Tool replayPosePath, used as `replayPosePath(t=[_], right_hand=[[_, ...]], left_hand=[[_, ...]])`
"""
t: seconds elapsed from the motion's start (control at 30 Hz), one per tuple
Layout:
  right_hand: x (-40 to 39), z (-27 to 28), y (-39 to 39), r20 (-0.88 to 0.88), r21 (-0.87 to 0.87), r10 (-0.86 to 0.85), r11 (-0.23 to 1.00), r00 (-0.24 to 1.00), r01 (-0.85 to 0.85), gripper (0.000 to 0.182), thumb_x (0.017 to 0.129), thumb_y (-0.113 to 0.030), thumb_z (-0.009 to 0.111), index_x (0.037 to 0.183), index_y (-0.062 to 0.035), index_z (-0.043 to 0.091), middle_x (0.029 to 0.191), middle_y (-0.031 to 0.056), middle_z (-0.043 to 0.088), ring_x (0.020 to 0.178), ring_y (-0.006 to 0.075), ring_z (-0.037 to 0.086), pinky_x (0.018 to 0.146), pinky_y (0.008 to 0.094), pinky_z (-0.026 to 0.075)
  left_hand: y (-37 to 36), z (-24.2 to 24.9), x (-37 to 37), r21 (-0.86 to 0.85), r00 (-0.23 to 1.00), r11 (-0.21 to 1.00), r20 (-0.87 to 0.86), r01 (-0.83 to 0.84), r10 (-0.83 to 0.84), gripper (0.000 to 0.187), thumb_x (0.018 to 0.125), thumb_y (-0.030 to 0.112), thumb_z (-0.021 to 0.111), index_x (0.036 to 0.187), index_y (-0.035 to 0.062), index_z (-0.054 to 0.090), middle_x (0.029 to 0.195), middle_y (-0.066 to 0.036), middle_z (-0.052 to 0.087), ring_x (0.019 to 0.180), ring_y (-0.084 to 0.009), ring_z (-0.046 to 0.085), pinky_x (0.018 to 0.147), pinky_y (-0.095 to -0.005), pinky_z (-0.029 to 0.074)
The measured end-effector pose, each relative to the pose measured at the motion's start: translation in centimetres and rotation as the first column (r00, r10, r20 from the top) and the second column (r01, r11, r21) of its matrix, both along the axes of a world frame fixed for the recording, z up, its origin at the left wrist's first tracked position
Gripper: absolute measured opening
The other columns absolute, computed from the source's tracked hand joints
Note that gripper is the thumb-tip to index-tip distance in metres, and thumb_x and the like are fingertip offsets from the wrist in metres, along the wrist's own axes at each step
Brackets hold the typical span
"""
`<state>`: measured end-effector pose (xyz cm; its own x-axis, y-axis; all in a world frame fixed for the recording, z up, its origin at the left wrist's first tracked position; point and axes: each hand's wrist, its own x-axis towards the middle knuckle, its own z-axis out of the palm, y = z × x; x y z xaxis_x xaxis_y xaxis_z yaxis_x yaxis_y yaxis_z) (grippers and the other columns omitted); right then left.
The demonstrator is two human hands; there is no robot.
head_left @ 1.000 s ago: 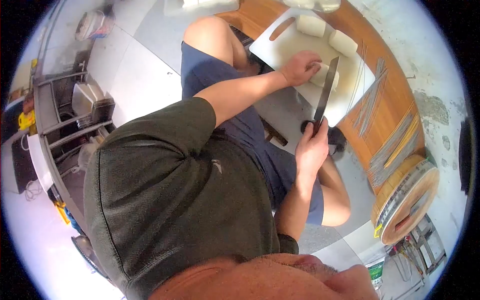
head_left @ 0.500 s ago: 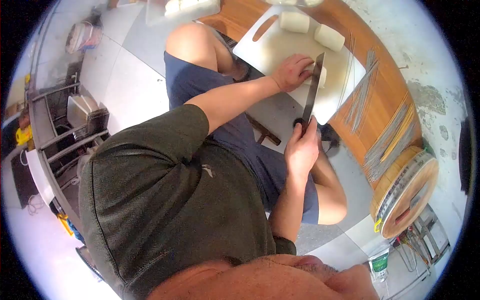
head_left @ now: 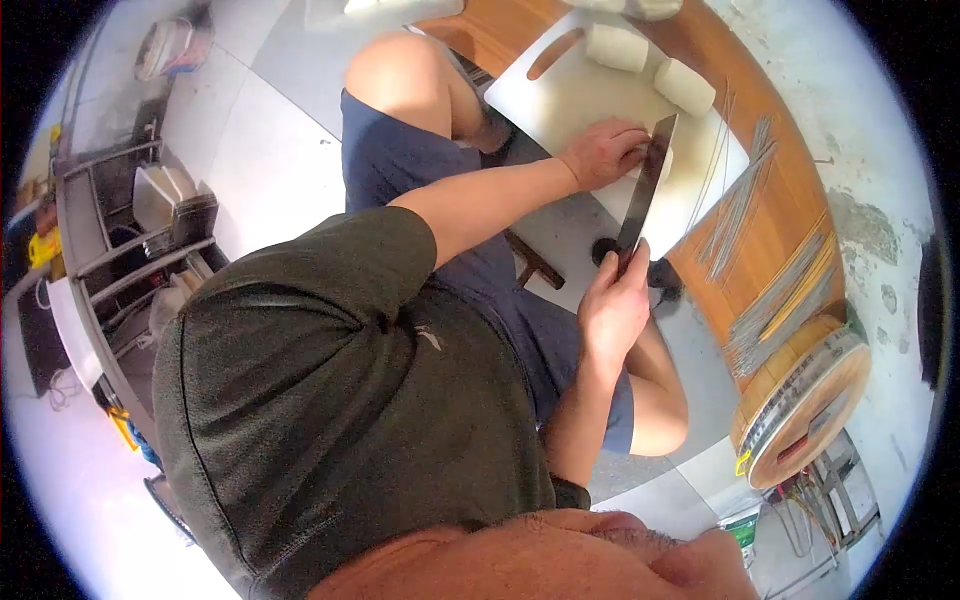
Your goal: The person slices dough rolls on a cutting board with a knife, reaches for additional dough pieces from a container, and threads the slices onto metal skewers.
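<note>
My right hand [head_left: 613, 310] is closed around the handle of a long flat-bladed knife [head_left: 648, 185]. Its blade slants up across the near part of a white cutting board [head_left: 545, 92]. On the board, the curled fingers of my left hand [head_left: 604, 155] press against a pale, thick piece [head_left: 666, 165], mostly hidden behind the blade and fingers. Farther back on the board lie two pale, smooth cylinders, one [head_left: 616, 48] near the handle slot and another [head_left: 685, 87] to its right.
Bundles of thin grey skewers [head_left: 738, 200] lie on the wooden table [head_left: 725, 300] beside the board, with yellowish sticks [head_left: 795, 275] among others. A round wooden drum-shaped object [head_left: 800, 400] stands at the table's end. A metal rack [head_left: 140, 250] is at far left.
The view has shifted slightly, so the board and table appear lower and farther right. Both hands keep their places, with the blade still beside my left fingers.
</note>
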<state>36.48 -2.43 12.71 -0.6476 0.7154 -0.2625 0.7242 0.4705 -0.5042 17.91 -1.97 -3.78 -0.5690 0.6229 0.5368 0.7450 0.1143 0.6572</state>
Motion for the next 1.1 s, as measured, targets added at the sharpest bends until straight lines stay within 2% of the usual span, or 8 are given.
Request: replayPosePath(t=[0.13,0.23,0.33,0.47,0.57,0.87,0.97,1.1], right_hand=[[0.8,-0.3,-0.6,0.004,0.057,-0.011,0.998,1.0,0.011,0.043,0.098,-0.022,0.053,0.135,-0.001,0.047,0.103,0.0263,0.067,0.089,0.0455,0.065,0.076,0.0501,0.053],[0.7,-0.1,-0.7,0.019,0.0,-0.05,0.999,0.999,0.05,0.042,0.096,-0.02,0.056,0.134,-0.0019,0.049,0.104,0.0232,0.067,0.096,0.0416,0.064,0.082,0.0479,0.05],[-0.4,0.3,0.0,0.046,0.08,0.051,0.995,0.998,-0.055,0.045,0.097,-0.021,0.054,0.135,0.0006,0.047,0.103,0.0271,0.066,0.089,0.0451,0.065,0.076,0.0495,0.053],[-1.2,0.4,0.5,0.013,0.054,0.035,0.998,0.999,-0.036,0.045,0.097,-0.021,0.055,0.135,0.0016,0.047,0.102,0.0278,0.066,0.09,0.045,0.065,0.077,0.049,0.053],[-0.8,0.2,0.3,0.029,0.088,0.043,0.995,0.999,-0.045,0.045,0.097,-0.022,0.055,0.134,0.0016,0.047,0.102,0.0279,0.066,0.091,0.0449,0.065,0.077,0.0489,0.053],[0.7,0.2,-0.6,0.036,0.035,-0.025,0.999,0.999,0.023,0.043,0.097,-0.021,0.056,0.134,-0.0005,0.049,0.104,0.0239,0.067,0.095,0.044,0.064,0.079,0.0482,0.051],[0.2,0.3,-0.5,0.052,0.059,0.0,0.998,0.999,-0.003,0.043,0.097,-0.021,0.055,0.135,-0.0009,0.048,0.103,0.024,0.067,0.092,0.0438,0.065,0.077,0.0484,0.052],[0.3,0.3,-0.4,0.054,0.057,0.018,0.998,0.998,-0.021,0.045,0.098,-0.021,0.054,0.137,-0.0013,0.046,0.101,0.0257,0.067,0.089,0.0446,0.065,0.074,0.0497,0.053]], left_hand=[[-0.2,0.3,0.0,-0.014,0.999,1.0,0.051,0.004,-0.003,0.025,0.083,0.014,0.07,0.107,0.0073,0.063,0.108,-0.011,0.064,0.097,-0.0319,0.062,0.088,-0.0406,0.05],[-0.1,-0.3,-0.1,-0.002,0.999,1.0,0.035,0.017,-0.017,0.027,0.084,0.015,0.069,0.108,0.0075,0.062,0.108,-0.01,0.064,0.098,-0.0319,0.062,0.087,-0.0404,0.051],[-0.5,0.1,0.2,-0.04,0.999,0.999,0.047,0.02,-0.018,0.028,0.084,0.016,0.069,0.109,0.0072,0.062,0.108,-0.01,0.064,0.098,-0.0319,0.062,0.087,-0.0404,0.051],[0.0,-0.8,0.3,-0.018,0.995,0.999,0.081,-0.049,0.051,0.027,0.084,0.016,0.069,0.109,0.0064,0.062,0.107,-0.011,0.064,0.099,-0.032,0.062,0.087,-0.0405,0.051],[-0.2,0.1,0.2,0.028,0.997,1.0,0.073,-0.01,0.008,0.027,0.085,0.017,0.068,0.109,0.0058,0.062,0.107,-0.012,0.064,0.099,-0.0321,0.062,0.088,-0.0404,0.051],[-0.2,-0.1,0.0,-0.049,0.988,0.999,0.153,0.017,-0.009,0.036,0.083,0.016,0.072,0.115,0.0053,0.061,0.112,-0.015,0.064,0.099,-0.0361,0.062,0.088,-0.0427,0.052],[-0.3,0.4,0.2,-0.005,0.992,0.999,0.117,-0.039,0.039,0.033,0.084,0.016,0.071,0.114,0.0054,0.062,0.113,-0.015,0.064,0.099,-0.0363,0.062,0.087,-0.0432,0.052],[-0.1,0.1,-0.2,0.023,0.997,0.999,0.073,0.027,-0.029,0.026,0.085,0.017,0.07,0.108,0.0053,0.064,0.109,-0.013,0.064,0.097,-0.0345,0.062,0.086,-0.0422,0.052]])
